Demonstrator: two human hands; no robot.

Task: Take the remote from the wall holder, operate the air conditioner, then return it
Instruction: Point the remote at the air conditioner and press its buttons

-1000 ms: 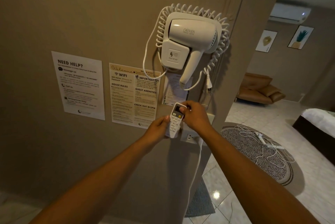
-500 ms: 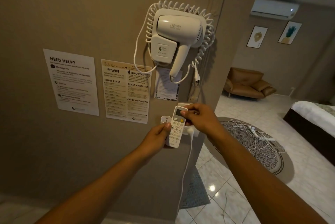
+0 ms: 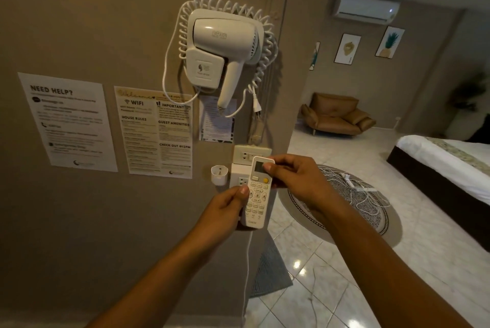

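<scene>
Remote [image 3: 257, 193]: white, upright, keypad and small display facing the camera, held in front of the wall just beside the corner, clear of its holder.
Left hand [image 3: 225, 208]: closed on the remote's lower left edge, thumb lying against the keypad side.
Right hand [image 3: 294, 179]: pinching the remote's upper right edge, thumb tip touching the display.
Wall holder [image 3: 219, 175]: small white cup fixed to the wall, just left of the remote, nothing in it.
Sockets [image 3: 251, 154]: white outlet plate on the wall behind the remote's top; a second white block below it is partly hidden by the remote.
Hair dryer [image 3: 222, 55]: white, docked in its wall mount above, coiled cord looped around it, plug hanging loose.
Notices [image 3: 67, 120]: printed sheets on the wall to the left, one headed "NEED HELP?".
Air conditioner [image 3: 367, 8]: white unit high on the far wall of the room, above framed pictures, small light showing at its right end.
</scene>
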